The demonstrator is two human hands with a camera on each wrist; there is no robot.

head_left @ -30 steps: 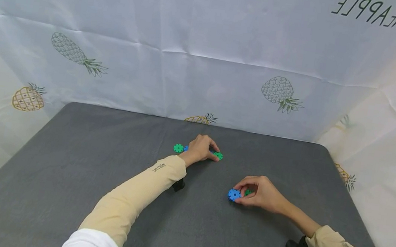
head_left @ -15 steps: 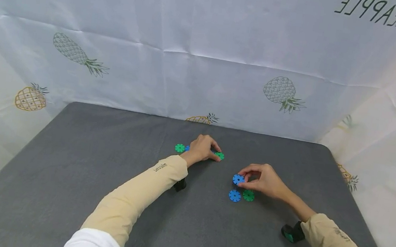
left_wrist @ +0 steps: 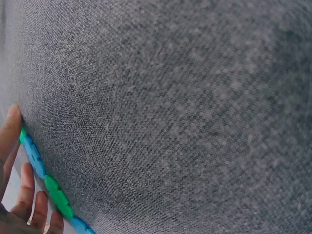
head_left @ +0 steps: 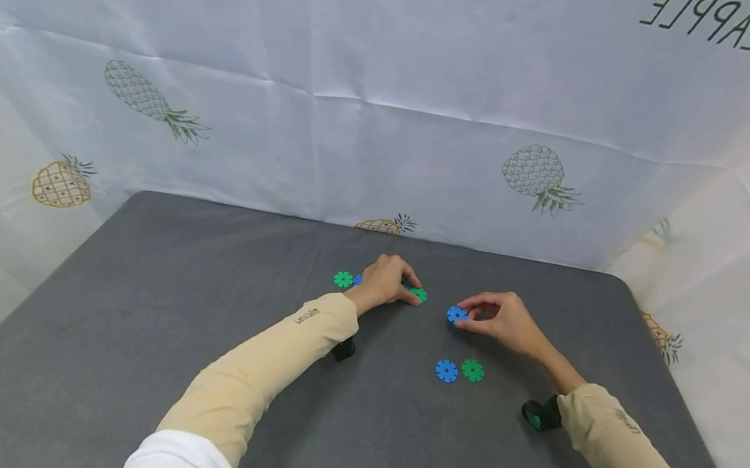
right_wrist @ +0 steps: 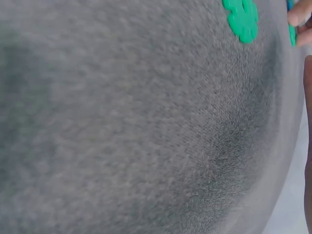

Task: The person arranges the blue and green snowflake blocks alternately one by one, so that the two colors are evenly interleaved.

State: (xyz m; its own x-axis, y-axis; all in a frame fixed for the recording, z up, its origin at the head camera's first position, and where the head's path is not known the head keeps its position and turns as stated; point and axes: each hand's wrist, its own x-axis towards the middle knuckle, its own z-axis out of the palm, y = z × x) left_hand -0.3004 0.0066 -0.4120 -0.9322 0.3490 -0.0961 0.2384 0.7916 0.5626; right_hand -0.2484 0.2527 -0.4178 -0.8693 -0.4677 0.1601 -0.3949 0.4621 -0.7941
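My left hand [head_left: 383, 279] is at the far middle of the table, over a row of notched plastic discs. Its thumb and finger pinch the green disc [head_left: 419, 294] at the row's right end. A green disc [head_left: 343, 280] and part of a blue disc [head_left: 358, 280] show at the left; the hand hides the middle. The left wrist view shows the discs edge to edge, alternating blue [left_wrist: 34, 156] and green [left_wrist: 58, 197]. To the right, my right hand [head_left: 507, 323] pinches a blue disc [head_left: 457, 314], apart from the row.
A loose blue disc [head_left: 446, 371] and a loose green disc [head_left: 472, 370] lie flat side by side, nearer than the right hand. Grey cloth [head_left: 121, 327] covers the table. A pineapple-print curtain [head_left: 330, 141] hangs behind it.
My right hand has picked up a blue disc beside the two loose ones and carried it away toward the row's right end. My left hand stays on the row.
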